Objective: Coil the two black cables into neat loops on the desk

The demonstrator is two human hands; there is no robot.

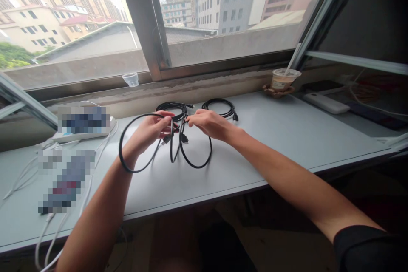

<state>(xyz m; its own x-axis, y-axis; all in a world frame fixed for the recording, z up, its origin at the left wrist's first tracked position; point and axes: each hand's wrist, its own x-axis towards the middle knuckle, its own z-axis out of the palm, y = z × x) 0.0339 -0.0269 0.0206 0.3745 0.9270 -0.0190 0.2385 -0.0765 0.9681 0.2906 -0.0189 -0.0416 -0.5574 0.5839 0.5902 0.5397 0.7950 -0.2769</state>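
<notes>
A black cable point(194, 164) hangs in loose loops between both hands, just above the grey table point(287, 136). My left hand point(149, 129) is closed on one part of it, and a wide loop runs round that wrist. My right hand point(208, 123) pinches the cable close beside the left. Its plug ends point(184, 138) dangle below the fingers. Behind the hands lie two more coiled black cables, one at the middle point(174, 107) and one to the right point(223, 104).
A white power strip and blurred devices with white cables point(47, 229) lie at the left. A small plastic cup point(131, 79) stands on the window ledge. At the back right are an iced drink with a straw point(283, 80) and a white power bank point(327, 103).
</notes>
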